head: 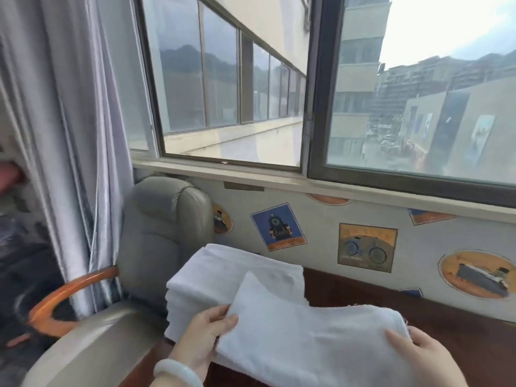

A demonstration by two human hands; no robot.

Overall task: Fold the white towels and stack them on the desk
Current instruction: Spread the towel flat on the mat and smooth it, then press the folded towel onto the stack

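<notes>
A folded white towel is held over the dark wooden desk, low in the head view. My left hand grips its left edge, thumb on top and fingers underneath. At the towel's right end, my right hand grips it the same way. A stack of several folded white towels stands on the desk's left end, just behind and left of the held towel, whose upper left corner overlaps the stack.
A grey padded chair with an orange wooden armrest stands left of the desk. A grey curtain hangs at far left. The wall with picture stickers and a large window rise right behind the desk.
</notes>
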